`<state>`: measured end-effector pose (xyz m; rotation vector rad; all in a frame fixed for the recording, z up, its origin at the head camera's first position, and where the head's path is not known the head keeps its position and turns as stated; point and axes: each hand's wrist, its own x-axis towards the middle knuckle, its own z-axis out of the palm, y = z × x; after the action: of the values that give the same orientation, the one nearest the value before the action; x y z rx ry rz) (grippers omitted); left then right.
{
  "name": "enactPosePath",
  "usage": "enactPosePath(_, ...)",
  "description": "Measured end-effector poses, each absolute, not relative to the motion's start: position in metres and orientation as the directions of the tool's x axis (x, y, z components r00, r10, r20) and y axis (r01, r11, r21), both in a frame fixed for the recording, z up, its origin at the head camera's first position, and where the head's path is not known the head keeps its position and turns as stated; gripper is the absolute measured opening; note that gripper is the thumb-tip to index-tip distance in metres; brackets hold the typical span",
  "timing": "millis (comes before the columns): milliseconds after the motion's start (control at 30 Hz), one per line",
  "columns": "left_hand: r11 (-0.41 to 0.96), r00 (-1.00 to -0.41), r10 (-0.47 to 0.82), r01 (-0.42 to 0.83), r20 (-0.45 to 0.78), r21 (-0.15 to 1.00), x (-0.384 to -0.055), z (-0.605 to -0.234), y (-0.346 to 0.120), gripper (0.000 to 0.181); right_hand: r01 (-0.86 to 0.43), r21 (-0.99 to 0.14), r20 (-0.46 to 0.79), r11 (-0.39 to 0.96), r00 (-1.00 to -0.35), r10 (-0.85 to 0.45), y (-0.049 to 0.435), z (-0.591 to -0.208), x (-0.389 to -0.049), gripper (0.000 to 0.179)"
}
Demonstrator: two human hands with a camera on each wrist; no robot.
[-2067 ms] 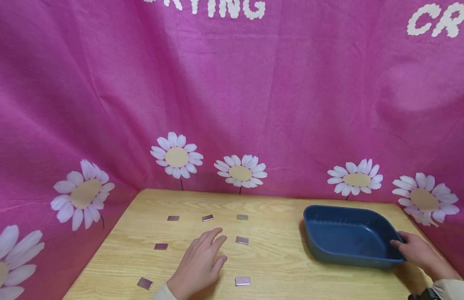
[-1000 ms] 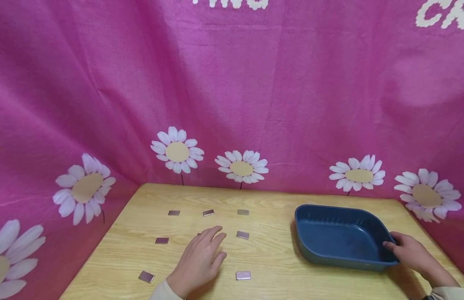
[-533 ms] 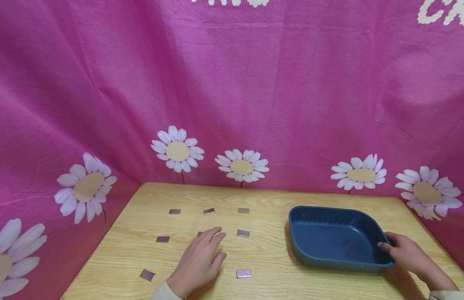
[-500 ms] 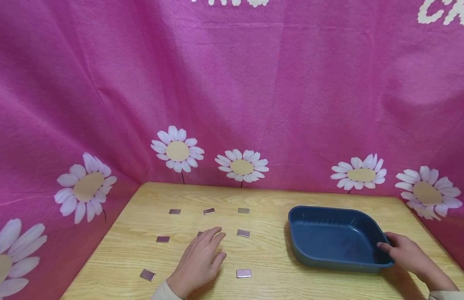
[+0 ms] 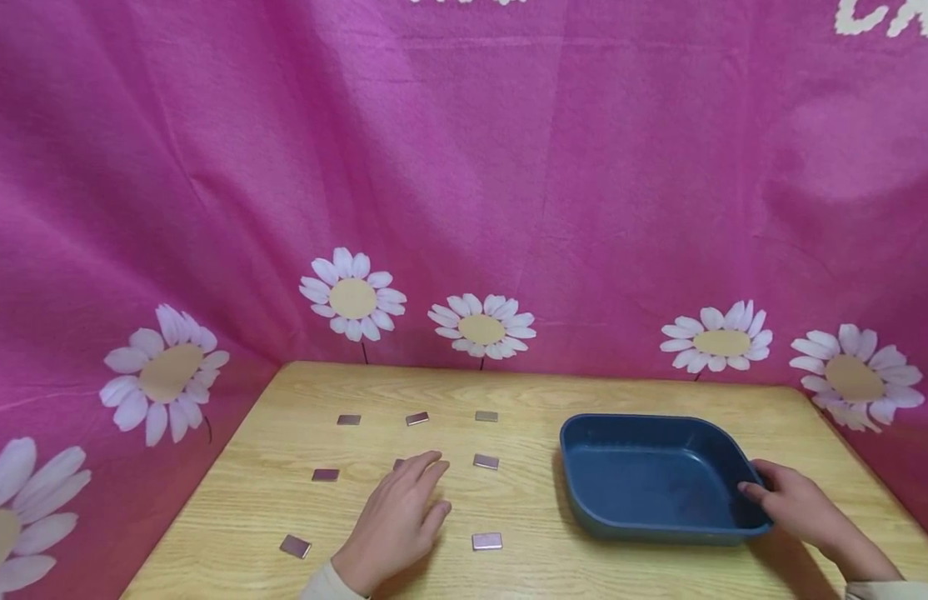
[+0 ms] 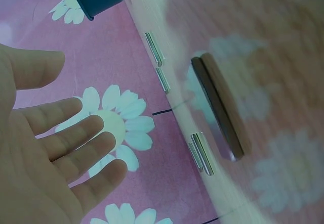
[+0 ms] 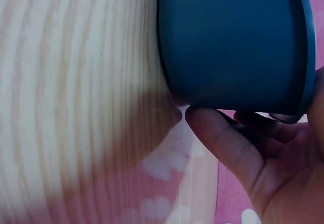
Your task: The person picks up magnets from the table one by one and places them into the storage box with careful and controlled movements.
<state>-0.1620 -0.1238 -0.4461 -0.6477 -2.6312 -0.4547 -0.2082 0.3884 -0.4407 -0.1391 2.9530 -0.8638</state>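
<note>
Here, my right hand (image 5: 800, 506) grips the blue tray (image 5: 644, 487), seemingly to steady it; my relaxed, empty left hand (image 5: 395, 518) would next need to pinch a block (image 5: 487, 542).

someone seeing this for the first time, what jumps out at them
The bright pink cloth with its white daisies fills the background and would likely catch the eye first. Next comes the dark blue tub on the right, its right end held by the right hand. Small flat pieces lie spread over the table around the left hand.
</note>
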Motion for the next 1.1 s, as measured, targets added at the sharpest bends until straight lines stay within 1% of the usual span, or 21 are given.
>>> enactPosePath(100,0.847,-0.819,0.365,0.49,0.443,0.208,-0.161,-0.446,-0.124,0.044,-0.07,-0.553,-0.046,0.831,-0.992,-0.114,0.384,-0.44,-0.207,0.025)
enactPosePath(267,0.853,-0.824,0.358,0.48,0.44,0.206,-0.16,-0.444,-0.124,0.044,-0.096,-0.533,-0.015,0.841,-0.992,-0.123,0.376,-0.442,-0.205,0.018)
enactPosePath(633,0.83,-0.831,0.38,0.501,0.406,0.247,-0.161,-0.444,-0.119,0.043,-0.085,-0.523,-0.021,0.848,-0.993,-0.113,0.358,-0.439,-0.201,0.027)
enactPosePath(767,0.806,-0.829,0.419,0.527,0.369,0.268,-0.167,-0.444,-0.105,0.041,-0.081,-0.513,-0.025,0.854,-0.994,-0.109,0.356,-0.438,-0.2,0.026)
enactPosePath(833,0.783,-0.827,0.44,0.544,0.35,0.301,-0.173,-0.443,-0.096,0.04,-0.08,-0.507,-0.025,0.858,-0.994,-0.107,0.356,-0.437,-0.199,0.026)
enactPosePath(967,0.757,-0.82,0.472,0.565,0.324,0.328,-0.184,-0.443,-0.075,0.038,-0.06,-0.494,-0.042,0.867,-0.995,-0.094,0.357,-0.437,-0.199,0.028)
enactPosePath(1100,0.751,-0.817,0.494,0.573,0.297,0.328,-0.193,-0.446,-0.056,0.037,-0.049,-0.495,-0.058,0.867,-0.994,-0.089,0.36,-0.437,-0.199,0.027)
